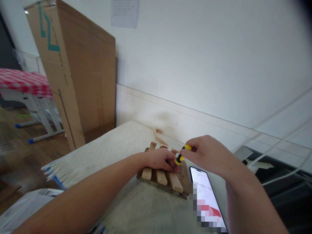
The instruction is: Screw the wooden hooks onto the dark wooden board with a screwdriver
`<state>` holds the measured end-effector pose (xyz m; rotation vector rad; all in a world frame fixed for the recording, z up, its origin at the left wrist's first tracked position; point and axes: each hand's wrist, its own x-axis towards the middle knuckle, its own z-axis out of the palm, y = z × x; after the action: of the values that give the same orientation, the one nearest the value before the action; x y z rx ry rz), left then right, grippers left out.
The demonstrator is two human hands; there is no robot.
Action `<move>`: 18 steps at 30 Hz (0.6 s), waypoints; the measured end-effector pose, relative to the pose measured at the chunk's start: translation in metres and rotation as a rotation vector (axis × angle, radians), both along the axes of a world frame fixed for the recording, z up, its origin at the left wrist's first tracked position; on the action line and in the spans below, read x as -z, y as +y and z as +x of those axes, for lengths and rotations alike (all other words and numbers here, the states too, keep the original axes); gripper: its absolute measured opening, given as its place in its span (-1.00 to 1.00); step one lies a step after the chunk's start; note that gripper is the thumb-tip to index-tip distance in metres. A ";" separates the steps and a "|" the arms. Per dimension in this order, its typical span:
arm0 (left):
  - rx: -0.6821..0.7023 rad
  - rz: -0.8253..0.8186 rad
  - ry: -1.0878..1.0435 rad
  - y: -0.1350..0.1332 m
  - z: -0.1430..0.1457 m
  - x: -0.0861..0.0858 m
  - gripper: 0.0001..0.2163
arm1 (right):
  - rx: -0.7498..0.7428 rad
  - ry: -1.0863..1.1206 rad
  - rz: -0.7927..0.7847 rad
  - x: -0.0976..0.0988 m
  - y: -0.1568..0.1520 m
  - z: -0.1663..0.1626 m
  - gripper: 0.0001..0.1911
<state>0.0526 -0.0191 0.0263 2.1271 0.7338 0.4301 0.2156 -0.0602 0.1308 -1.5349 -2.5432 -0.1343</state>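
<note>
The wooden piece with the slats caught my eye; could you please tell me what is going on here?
A person is working on the slatted wooden piece on a cloth-covered table. The right hand grips a yellow-and-black screwdriver, pointed down at the piece. The left hand rests over the slats, its fingers close to the screwdriver's lower end. A phone showing 00:03:16 lies to the right.

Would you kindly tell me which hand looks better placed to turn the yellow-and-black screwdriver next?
Probably the right hand: it grips the screwdriver by its handle, while the left hand lies low over the wooden slats, fingers close to the screwdriver's lower end, seemingly better placed for steadying.
</note>
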 end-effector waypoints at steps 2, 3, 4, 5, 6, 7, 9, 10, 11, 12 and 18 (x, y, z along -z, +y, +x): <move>0.003 -0.012 -0.007 0.000 0.000 0.000 -0.84 | 0.005 -0.002 0.004 0.000 0.001 0.000 -0.62; 0.004 -0.017 -0.011 0.000 0.000 0.000 -0.84 | 0.007 -0.003 0.005 0.000 0.001 0.000 -0.62; 0.003 -0.017 -0.012 0.000 0.000 0.000 -0.84 | 0.006 -0.005 0.003 0.000 0.002 0.000 -0.62; 0.002 -0.016 -0.013 0.000 0.000 0.001 -0.84 | 0.005 -0.008 0.000 0.000 0.002 0.000 -0.61; 0.002 -0.013 -0.014 0.000 0.000 0.001 -0.84 | 0.005 -0.011 -0.003 0.000 0.003 0.000 -0.60; 0.005 -0.009 -0.016 0.001 -0.001 0.001 -0.83 | 0.005 -0.014 -0.005 0.001 0.003 0.001 -0.60; 0.014 -0.004 -0.020 0.001 -0.001 0.001 -0.83 | 0.003 -0.017 -0.015 0.001 0.004 0.001 -0.61; 0.016 -0.002 -0.021 0.001 -0.001 0.001 -0.83 | 0.003 -0.018 -0.020 0.001 0.004 0.001 -0.61; 0.015 0.002 -0.018 0.001 -0.001 0.001 -0.83 | 0.004 -0.020 -0.023 0.002 0.004 0.001 -0.60; 0.011 0.008 -0.013 0.001 -0.001 0.001 -0.82 | 0.005 -0.024 -0.026 0.002 0.004 0.001 -0.60; -0.010 0.034 0.002 0.001 0.000 0.003 -0.83 | 0.007 -0.064 -0.001 0.002 0.000 -0.001 -0.59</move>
<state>0.0527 -0.0181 0.0238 2.1564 0.7436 0.4488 0.2150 -0.0599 0.1291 -1.5640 -2.5873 -0.1855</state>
